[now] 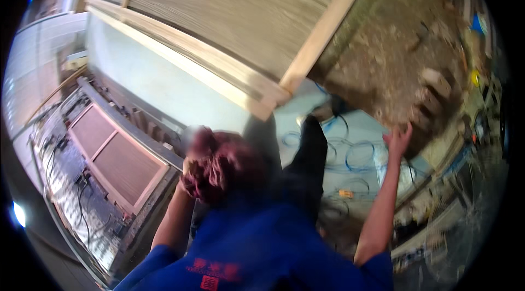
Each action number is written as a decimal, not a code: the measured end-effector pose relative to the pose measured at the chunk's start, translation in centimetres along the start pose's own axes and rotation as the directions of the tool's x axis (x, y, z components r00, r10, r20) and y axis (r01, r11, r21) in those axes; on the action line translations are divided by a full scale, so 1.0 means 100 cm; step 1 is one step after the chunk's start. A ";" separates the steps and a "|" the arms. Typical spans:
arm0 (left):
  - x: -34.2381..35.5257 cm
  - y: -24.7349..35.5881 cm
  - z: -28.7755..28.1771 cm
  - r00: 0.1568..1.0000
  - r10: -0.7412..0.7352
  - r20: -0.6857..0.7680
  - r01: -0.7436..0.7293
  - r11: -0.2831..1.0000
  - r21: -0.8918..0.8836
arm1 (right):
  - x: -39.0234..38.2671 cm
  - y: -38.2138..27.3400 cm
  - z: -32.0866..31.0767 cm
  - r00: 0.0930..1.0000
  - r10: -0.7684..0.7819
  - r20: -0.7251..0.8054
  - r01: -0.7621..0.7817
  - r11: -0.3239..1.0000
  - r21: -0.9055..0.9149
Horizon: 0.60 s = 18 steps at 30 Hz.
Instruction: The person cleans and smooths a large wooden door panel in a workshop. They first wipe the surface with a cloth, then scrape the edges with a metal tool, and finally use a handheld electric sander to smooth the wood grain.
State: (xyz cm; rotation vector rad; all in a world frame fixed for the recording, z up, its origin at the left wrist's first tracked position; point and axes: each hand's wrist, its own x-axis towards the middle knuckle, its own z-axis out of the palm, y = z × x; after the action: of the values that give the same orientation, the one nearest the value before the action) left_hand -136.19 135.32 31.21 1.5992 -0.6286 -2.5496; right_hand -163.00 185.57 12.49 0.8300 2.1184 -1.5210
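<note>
A bundled maroon cloth is gripped in my left hand, close to my body; its folds cover most of the fingers. My right hand reaches out to the right with the fingers apart and nothing visible in it. It is near several wood blocks at the edge of a dusty brown surface. Ahead of me a large wooden framed panel lies flat, one corner of its pale frame pointing toward me.
On the left, a smaller framed panel lies on a cluttered bench. Blue hose loops over the floor right of my legs, near an orange item. Timber and tools crowd the far right.
</note>
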 end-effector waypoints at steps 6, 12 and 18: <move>0.036 0.056 -0.056 0.999 -0.040 -0.022 0.037 0.994 -0.100 | -0.024 0.035 0.010 0.997 -0.075 -0.033 0.067 0.978 -0.196; 0.014 0.080 -0.118 0.995 -0.001 -0.097 -0.023 0.970 -0.244 | -0.087 0.060 0.084 0.970 -0.104 0.220 0.166 0.943 -0.288; -0.020 -0.001 -0.201 0.980 0.056 -0.191 -0.121 0.929 -0.350 | -0.130 0.133 0.217 0.663 -0.050 0.747 0.694 0.415 -0.589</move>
State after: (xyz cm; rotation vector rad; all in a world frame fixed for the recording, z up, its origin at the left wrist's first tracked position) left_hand -117.66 129.84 25.33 1.5986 -0.1936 -2.2565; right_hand -144.84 165.08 4.23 -0.5793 2.1410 -0.5018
